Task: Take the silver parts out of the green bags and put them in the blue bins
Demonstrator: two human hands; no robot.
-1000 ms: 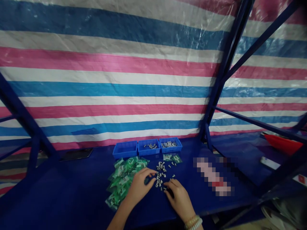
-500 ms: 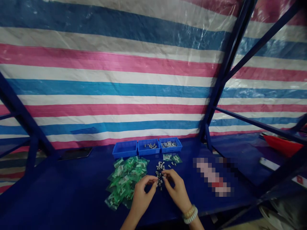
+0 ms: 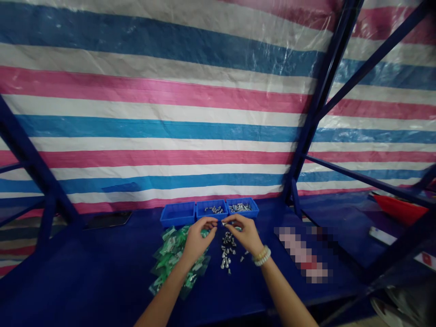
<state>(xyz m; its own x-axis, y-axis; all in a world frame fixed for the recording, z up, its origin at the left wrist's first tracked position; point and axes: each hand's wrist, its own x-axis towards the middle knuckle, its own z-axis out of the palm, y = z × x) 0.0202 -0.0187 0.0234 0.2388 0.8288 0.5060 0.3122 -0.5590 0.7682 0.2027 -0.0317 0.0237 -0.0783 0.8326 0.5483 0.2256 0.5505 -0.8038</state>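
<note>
My right hand (image 3: 243, 231) pinches a small metal screw (image 3: 223, 223) between thumb and fingertips, in front of the middle blue bin (image 3: 200, 216). Close to it on the left, my left hand (image 3: 197, 238) has its thumb and fingers curled towards each other; anything between the tips is too small to make out. Below the hands lies a loose cluster of metal screws (image 3: 226, 250) on the blue table. A pile of green-tinted small plastic bags (image 3: 166, 259) spreads under and beside my left forearm, partly covered by it.
The left blue bin (image 3: 177, 220) shows a bare floor. Screws lie in the middle bin, and the right blue bin (image 3: 255, 211) holds longer metal pieces. A dark flat phone-like object (image 3: 107, 220) lies at back left. A blue metal post (image 3: 301, 150) stands at back right.
Both hands have moved forward, from the screw cluster to just before the bins. More of the cluster shows now, and a small screw shows at my right fingertips.
</note>
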